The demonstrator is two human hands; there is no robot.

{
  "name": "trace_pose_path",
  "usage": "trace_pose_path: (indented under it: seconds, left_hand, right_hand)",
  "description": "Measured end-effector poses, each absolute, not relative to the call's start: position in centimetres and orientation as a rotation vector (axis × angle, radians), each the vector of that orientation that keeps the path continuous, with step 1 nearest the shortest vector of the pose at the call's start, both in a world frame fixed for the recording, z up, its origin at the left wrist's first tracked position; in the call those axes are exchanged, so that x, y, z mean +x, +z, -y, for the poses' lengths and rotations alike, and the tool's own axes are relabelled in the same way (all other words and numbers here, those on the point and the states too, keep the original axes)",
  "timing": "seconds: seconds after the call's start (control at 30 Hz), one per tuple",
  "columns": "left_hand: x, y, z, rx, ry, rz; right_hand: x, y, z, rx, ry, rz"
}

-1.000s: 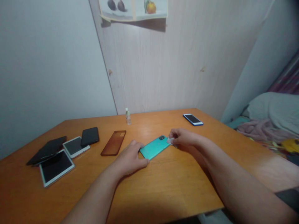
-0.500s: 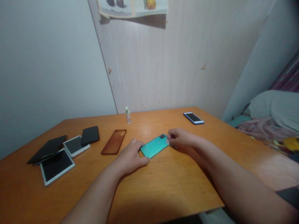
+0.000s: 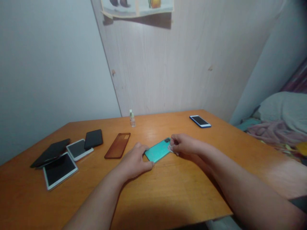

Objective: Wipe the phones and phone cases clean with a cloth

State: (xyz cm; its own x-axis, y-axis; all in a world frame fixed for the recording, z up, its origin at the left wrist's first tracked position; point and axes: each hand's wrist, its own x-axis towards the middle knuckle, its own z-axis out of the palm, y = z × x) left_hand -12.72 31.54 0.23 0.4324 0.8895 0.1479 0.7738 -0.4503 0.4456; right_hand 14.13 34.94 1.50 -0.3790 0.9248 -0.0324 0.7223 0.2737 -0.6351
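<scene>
Teal phone (image 3: 157,152): smooth bk, semi-gloss
Pale scrap (image 3: 170,148): thin, crinkled, tissue or cloth, unclear
Brown case (image 3: 117,146): see-thru plastic, approx. smooth
Table (image 3: 177,191): wood, smooth, w/ slight sheen
Bottle (image 3: 132,120): clear, plastic or glass
Poster (image 3: 144,10): paper, matt
Pink blanket (image 3: 266,131): cloth, matt

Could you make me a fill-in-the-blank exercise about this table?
The turquoise phone lies face ____.
The hand pinching a pale scrap is the person's ____ one.
As pictured, the brown phone case lies to the ____ of that phone.
The small bottle stands ____, not on its side.

Missing words: down; right; left; upright.
</scene>
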Motion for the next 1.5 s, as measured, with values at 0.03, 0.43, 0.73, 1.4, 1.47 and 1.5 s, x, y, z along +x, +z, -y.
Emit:
trace_pose_path:
  seconds: [0.03,0.43,0.73,1.4,1.47,1.5]
  left_hand:
    - [-12.7,0.2,-31.5,2.379,0.529,-1.431]
    - [-12.5,0.2,-31.4,2.375,0.536,-1.43]
    - [-12.1,0.8,-31.0,2.352,0.709,-1.442]
    - [-12.8,0.2,-32.6,2.205,1.032,-1.43]
    - [-12.9,0.3,-32.6,2.206,1.039,-1.453]
    - [-12.9,0.3,-32.7,2.203,1.045,-1.461]
  right_hand:
    - [14.1,1.5,-34.9,-1.501,0.814,2.214]
    - [10.3,0.7,-32.2,-1.214,0.844,2.264]
    - [9.4,-0.7,-33.3,-1.141,1.27,1.668]
    - [15.3,0.4,-35.6,-1.394,0.628,2.37]
    - [15.2,0.5,-35.6,-1.379,0.62,2.396]
    - [15.0,0.6,-35.6,-1.373,0.587,2.416]
